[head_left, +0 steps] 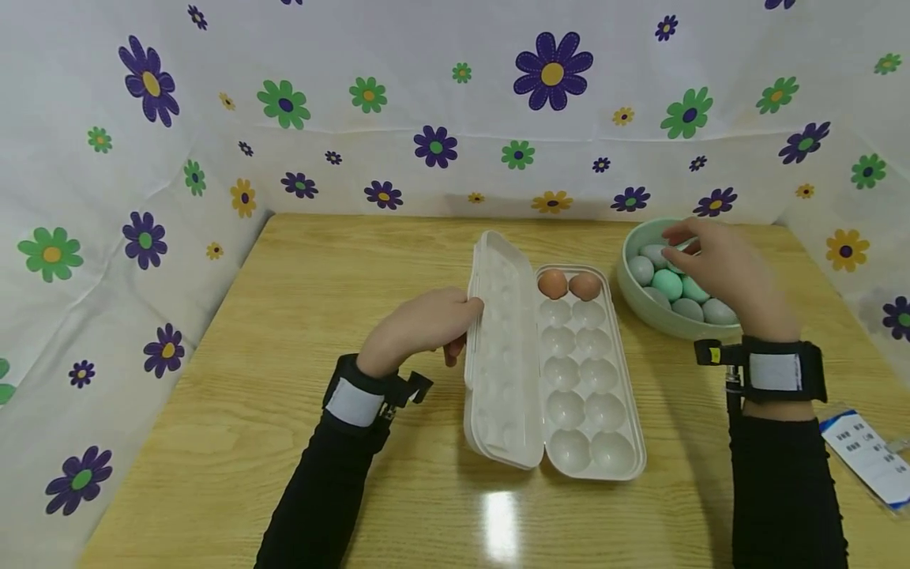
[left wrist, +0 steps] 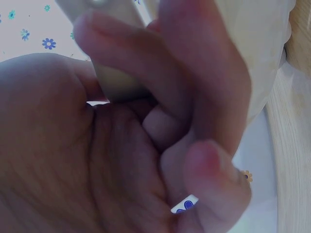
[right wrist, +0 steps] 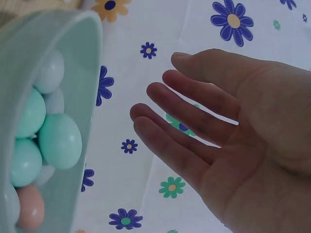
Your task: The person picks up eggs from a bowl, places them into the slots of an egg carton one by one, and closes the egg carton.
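Note:
A white plastic egg carton stands unfolded on the table, its lid [head_left: 503, 356] tilted up on the left and its tray [head_left: 596, 472] lying flat. Two brown eggs [head_left: 552, 284] fill the tray's far row; the other cups hold none. My left hand [head_left: 430, 320] pinches the lid's left edge between thumb and fingers. Over a pale green bowl [head_left: 640, 304] hovers my right hand [head_left: 735, 269], fingers loosely bent and apart. Green eggs [head_left: 667, 284] and grey-looking eggs [head_left: 688, 309] lie in the bowl. In the right wrist view the right hand [right wrist: 204, 131] holds nothing, and a pinkish-brown egg [right wrist: 30, 207] shows.
The wooden table [head_left: 320, 450] carries everything. A flower-printed white cloth [head_left: 398, 79] rises along its back and sides. At the right edge lies a card in a clear sleeve [head_left: 867, 458], close to the right forearm.

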`<state>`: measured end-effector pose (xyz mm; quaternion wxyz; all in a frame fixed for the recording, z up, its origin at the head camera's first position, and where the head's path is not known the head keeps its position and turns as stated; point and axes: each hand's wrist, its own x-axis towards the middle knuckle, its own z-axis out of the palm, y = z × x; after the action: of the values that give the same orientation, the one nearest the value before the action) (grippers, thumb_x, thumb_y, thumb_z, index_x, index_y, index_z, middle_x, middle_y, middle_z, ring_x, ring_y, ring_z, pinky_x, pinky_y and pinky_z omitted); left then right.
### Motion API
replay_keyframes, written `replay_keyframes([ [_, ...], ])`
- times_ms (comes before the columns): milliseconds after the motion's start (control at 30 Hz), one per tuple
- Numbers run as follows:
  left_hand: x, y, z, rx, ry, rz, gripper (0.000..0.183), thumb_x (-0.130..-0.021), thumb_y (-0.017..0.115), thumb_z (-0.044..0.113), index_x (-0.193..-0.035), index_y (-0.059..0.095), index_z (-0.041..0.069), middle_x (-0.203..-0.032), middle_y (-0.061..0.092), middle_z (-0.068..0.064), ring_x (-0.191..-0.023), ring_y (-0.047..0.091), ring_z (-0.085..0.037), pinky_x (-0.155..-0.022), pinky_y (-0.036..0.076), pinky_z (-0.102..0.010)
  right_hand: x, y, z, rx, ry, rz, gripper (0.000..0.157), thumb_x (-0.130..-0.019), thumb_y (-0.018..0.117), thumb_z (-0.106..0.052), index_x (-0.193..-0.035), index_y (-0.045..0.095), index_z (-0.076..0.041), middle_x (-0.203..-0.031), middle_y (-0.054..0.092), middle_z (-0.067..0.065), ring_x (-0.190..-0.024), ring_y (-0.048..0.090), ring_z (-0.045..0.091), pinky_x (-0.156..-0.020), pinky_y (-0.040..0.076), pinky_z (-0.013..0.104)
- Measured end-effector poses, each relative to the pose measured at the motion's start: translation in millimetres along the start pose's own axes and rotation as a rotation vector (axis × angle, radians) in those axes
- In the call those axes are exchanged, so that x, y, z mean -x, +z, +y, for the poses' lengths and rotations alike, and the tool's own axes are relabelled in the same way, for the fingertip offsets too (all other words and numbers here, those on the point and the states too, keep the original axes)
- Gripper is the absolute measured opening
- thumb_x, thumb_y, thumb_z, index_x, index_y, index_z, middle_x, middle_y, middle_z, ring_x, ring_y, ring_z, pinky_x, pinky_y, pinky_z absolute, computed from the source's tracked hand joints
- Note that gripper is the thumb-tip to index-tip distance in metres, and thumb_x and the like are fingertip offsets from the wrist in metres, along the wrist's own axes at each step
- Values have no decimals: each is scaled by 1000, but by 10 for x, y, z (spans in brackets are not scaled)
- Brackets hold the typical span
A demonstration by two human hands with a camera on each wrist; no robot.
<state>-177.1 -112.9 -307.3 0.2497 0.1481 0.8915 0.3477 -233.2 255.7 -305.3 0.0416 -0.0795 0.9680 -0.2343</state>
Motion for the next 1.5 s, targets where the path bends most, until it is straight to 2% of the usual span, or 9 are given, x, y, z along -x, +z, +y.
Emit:
replay_keyframes([
  [200, 1, -13, 5, -10, -16, 1, 47, -104, 30, 26, -71, 58, 9, -55, 54, 0, -53, 60, -18, -56, 45, -28, -199, -128, 111, 57, -48, 3, 37, -103, 55, -18, -131, 58, 6, -125, 62, 34, -113, 58, 50, -94, 46, 63],
  [400, -15, 9, 26, -21, -13, -5, 47, -103, 32, 26, -71, 60, 6, -55, 54, 0, -52, 60, -18, -55, 43, -27, -343, -202, 256, 91, -35, -39, 38, -103, 55, -19, -131, 57, 6, -127, 60, 34, -118, 56, 51, -97, 44, 64],
  [567, -40, 55, 61, -35, 10, -22, 45, -104, 32, 26, -71, 58, 10, -56, 55, 0, -56, 65, -22, -60, 51, -32, -362, -232, 405, 118, -6, -54, 38, -102, 54, -18, -131, 56, 7, -128, 59, 35, -119, 52, 51, -99, 41, 66],
  [667, -30, 69, 70, -46, 1, -23, 46, -103, 32, 26, -69, 58, 10, -55, 56, 0, -59, 67, -25, -60, 50, -32, -380, -234, 443, 124, 1, -83, 39, -102, 53, -18, -132, 55, 7, -129, 57, 36, -120, 51, 52, -100, 39, 67],
  [900, -23, 50, 54, -52, 14, -22, 46, -103, 31, 26, -71, 60, 7, -55, 56, 0, -57, 65, -23, -58, 47, -28, -445, -179, 505, 139, 8, -173, 40, -102, 52, -16, -134, 53, 9, -133, 54, 38, -123, 49, 55, -105, 36, 69],
  [1033, -8, 24, 62, -47, 13, -17, 46, -103, 32, 26, -71, 60, 8, -55, 55, 1, -59, 67, -27, -58, 47, -28, -477, -114, 553, 128, 8, -173, 39, -101, 55, -15, -133, 54, 9, -132, 54, 38, -120, 52, 54, -102, 39, 69],
  [1133, 11, 13, 61, -42, -1, -16, 44, -103, 32, 26, -71, 59, 10, -56, 56, 1, -57, 66, -24, -58, 47, -28, -491, -90, 565, 130, 2, -181, 41, -100, 57, -15, -133, 55, 9, -132, 53, 39, -120, 52, 54, -101, 40, 69],
  [1267, 24, 10, 48, -39, -6, -15, 44, -103, 32, 26, -72, 58, 10, -56, 56, 0, -54, 62, -18, -58, 47, -28, -479, -89, 565, 140, 19, -244, 45, -97, 62, -15, -134, 53, 10, -134, 52, 39, -122, 50, 55, -103, 37, 70],
  [1500, 27, 1, 20, -29, -1, -15, 43, -102, 31, 26, -72, 58, 10, -56, 55, 0, -54, 62, -18, -59, 48, -29, -458, -62, 555, 165, 35, -276, 44, -95, 64, -10, -133, 53, 10, -130, 54, 38, -114, 51, 51, -102, 39, 71],
])
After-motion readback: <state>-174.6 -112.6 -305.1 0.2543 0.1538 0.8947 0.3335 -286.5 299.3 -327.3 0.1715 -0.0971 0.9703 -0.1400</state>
